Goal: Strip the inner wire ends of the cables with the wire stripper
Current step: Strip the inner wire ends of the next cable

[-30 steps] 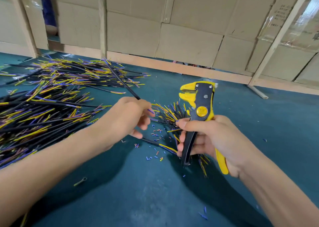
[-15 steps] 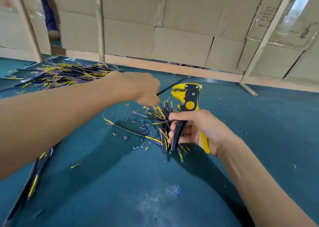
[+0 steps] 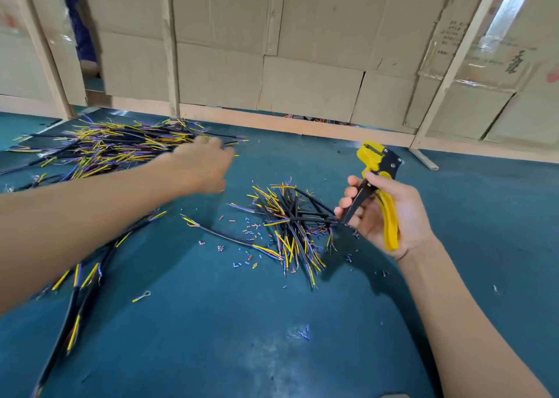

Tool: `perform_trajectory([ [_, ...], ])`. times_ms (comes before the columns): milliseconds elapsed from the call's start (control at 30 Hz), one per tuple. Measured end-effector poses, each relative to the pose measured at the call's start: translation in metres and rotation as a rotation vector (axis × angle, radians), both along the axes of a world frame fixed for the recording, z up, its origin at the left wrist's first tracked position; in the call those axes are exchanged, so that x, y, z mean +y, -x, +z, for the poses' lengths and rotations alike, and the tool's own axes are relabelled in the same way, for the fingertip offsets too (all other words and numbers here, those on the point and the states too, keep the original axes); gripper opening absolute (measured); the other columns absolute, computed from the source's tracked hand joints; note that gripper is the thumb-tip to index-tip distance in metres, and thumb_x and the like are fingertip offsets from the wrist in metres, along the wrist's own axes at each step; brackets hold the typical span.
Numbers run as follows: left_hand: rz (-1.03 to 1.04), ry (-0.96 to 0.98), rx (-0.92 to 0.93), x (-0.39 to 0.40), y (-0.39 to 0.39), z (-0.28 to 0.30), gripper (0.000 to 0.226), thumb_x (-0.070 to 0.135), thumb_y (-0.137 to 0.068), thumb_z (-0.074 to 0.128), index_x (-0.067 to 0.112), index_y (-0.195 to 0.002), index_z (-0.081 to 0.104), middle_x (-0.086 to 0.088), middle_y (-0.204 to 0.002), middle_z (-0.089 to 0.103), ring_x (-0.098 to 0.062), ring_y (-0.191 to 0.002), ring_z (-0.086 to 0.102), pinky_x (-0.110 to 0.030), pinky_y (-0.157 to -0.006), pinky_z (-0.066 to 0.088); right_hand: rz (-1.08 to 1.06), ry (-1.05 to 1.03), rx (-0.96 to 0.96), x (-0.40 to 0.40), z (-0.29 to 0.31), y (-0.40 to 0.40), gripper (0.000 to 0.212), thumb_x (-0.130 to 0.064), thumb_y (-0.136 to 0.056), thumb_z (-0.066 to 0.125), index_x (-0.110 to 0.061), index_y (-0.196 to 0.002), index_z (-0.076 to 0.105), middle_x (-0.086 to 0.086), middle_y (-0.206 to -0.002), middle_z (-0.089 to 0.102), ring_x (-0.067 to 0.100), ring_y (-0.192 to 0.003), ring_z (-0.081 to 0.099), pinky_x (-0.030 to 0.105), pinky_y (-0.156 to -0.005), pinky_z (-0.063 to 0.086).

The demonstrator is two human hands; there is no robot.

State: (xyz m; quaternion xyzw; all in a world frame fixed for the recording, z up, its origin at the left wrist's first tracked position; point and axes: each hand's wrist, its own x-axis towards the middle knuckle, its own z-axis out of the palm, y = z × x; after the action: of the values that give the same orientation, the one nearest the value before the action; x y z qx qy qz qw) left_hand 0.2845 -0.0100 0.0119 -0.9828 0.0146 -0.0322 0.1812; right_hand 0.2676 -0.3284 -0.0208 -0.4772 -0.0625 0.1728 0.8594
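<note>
Leftmost, a large pile of cables (image 3: pixel 115 146) lies on the blue table (image 3: pixel 211 337). Above its near edge the left hand (image 3: pixel 202 167) hovers, motion-blurred, fingers spread and empty. At centre rests a smaller cable bundle (image 3: pixel 290 222) amid cut insulation bits (image 3: pixel 251 231). Rightward, the right hand (image 3: pixel 384 216) grips the yellow wire stripper (image 3: pixel 378 167), head up, handles spread.

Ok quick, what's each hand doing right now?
Left hand: open, holding nothing, reaching toward the far cable pile.
Right hand: closed around the yellow wire stripper.
</note>
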Motion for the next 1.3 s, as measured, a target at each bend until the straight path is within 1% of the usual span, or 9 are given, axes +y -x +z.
perform_trajectory([
  [133, 0.276, -0.158, 0.388, 0.036, 0.019, 0.005, 0.040, 0.035, -0.090, 0.057, 0.016, -0.125, 0.055, -0.005, -0.124, 0.060, -0.027, -0.112, 0.059, -0.032, -0.083, 0.049, -0.146, -0.005, 0.066, -0.006, -0.014, -0.011, 0.029, -0.025, -0.094, 0.062, 0.003, -0.103, 0.068, 0.015, -0.083, 0.066, 0.031, -0.072, 0.069, 0.045, -0.073, 0.061],
  [200, 0.193, -0.083, 0.354, 0.048, 0.025, -0.003, 0.011, 0.021, -0.089, 0.055, 0.013, -0.095, 0.060, -0.005, -0.097, 0.065, -0.023, -0.087, 0.063, -0.030, -0.076, 0.053, -0.216, 0.006, 0.098, -0.006, -0.020, -0.012, 0.027, -0.022, -0.096, 0.059, 0.003, -0.104, 0.066, 0.015, -0.083, 0.067, 0.032, -0.073, 0.071, 0.046, -0.072, 0.062],
  [300, 0.070, 0.053, 0.183, 0.059, 0.032, -0.009, 0.020, 0.013, -0.085, 0.053, 0.015, -0.068, 0.042, -0.003, -0.068, 0.046, -0.025, -0.067, 0.051, -0.031, -0.064, 0.048, -0.319, 0.004, 0.072, -0.004, -0.028, -0.012, 0.019, -0.016, -0.098, 0.055, 0.001, -0.099, 0.064, 0.015, -0.079, 0.065, 0.032, -0.072, 0.070, 0.046, -0.072, 0.062],
  [400, 0.021, 0.124, 0.113, 0.062, 0.034, -0.006, 0.013, 0.020, -0.090, 0.049, 0.016, -0.079, 0.052, -0.008, -0.087, 0.059, -0.032, -0.087, 0.062, -0.035, -0.074, 0.054, -0.412, -0.041, 0.037, -0.002, -0.030, -0.012, 0.015, -0.013, -0.099, 0.053, -0.002, -0.096, 0.062, 0.014, -0.077, 0.065, 0.032, -0.072, 0.070, 0.047, -0.073, 0.062],
  [567, 0.084, 0.120, 0.469, 0.063, 0.029, 0.005, 0.016, 0.031, -0.085, 0.069, 0.015, -0.085, 0.067, -0.002, -0.086, 0.070, -0.028, -0.090, 0.067, -0.032, -0.077, 0.053, -0.478, -0.064, 0.032, -0.002, -0.033, -0.012, 0.014, -0.015, -0.099, 0.054, -0.004, -0.094, 0.061, 0.013, -0.078, 0.065, 0.032, -0.073, 0.070, 0.047, -0.077, 0.061],
  [667, -0.003, 0.130, 0.348, 0.065, 0.028, -0.002, 0.025, 0.024, -0.086, 0.067, 0.018, -0.067, 0.054, 0.000, -0.068, 0.058, -0.029, -0.077, 0.058, -0.029, -0.065, 0.045, -0.501, -0.056, 0.019, 0.000, -0.035, -0.009, 0.012, -0.013, -0.098, 0.054, -0.004, -0.094, 0.060, 0.013, -0.077, 0.065, 0.032, -0.073, 0.069, 0.048, -0.077, 0.061],
  [833, -0.118, 0.245, 0.056, 0.056, 0.027, -0.001, 0.016, 0.034, -0.092, 0.068, 0.021, -0.097, 0.061, -0.002, -0.102, 0.057, -0.030, -0.102, 0.059, -0.034, -0.075, 0.045, -0.522, 0.022, 0.009, 0.007, -0.033, -0.006, 0.013, -0.010, -0.099, 0.053, -0.003, -0.090, 0.060, 0.013, -0.073, 0.063, 0.032, -0.067, 0.069, 0.045, -0.068, 0.062],
  [1000, -0.260, 0.309, -0.116, 0.040, 0.023, 0.000, 0.018, 0.035, -0.098, 0.060, 0.023, -0.110, 0.068, 0.000, -0.096, 0.048, -0.032, -0.101, 0.059, -0.037, -0.074, 0.045, -0.491, 0.102, -0.016, 0.010, -0.034, -0.010, 0.011, -0.007, -0.099, 0.053, -0.001, -0.093, 0.060, 0.015, -0.071, 0.062, 0.034, -0.066, 0.070, 0.043, -0.061, 0.061],
  [1300, -0.608, 0.335, -0.468, 0.005, 0.052, -0.039, 0.070, -0.019, -0.070, 0.054, 0.001, -0.136, 0.058, -0.020, -0.093, 0.062, -0.040, -0.084, 0.060, -0.049, -0.077, 0.050, -0.596, 0.135, -0.126, 0.010, -0.034, -0.002, 0.012, -0.007, -0.099, 0.058, -0.002, -0.088, 0.060, 0.014, -0.069, 0.064, 0.037, -0.066, 0.069, 0.045, -0.065, 0.061],
])
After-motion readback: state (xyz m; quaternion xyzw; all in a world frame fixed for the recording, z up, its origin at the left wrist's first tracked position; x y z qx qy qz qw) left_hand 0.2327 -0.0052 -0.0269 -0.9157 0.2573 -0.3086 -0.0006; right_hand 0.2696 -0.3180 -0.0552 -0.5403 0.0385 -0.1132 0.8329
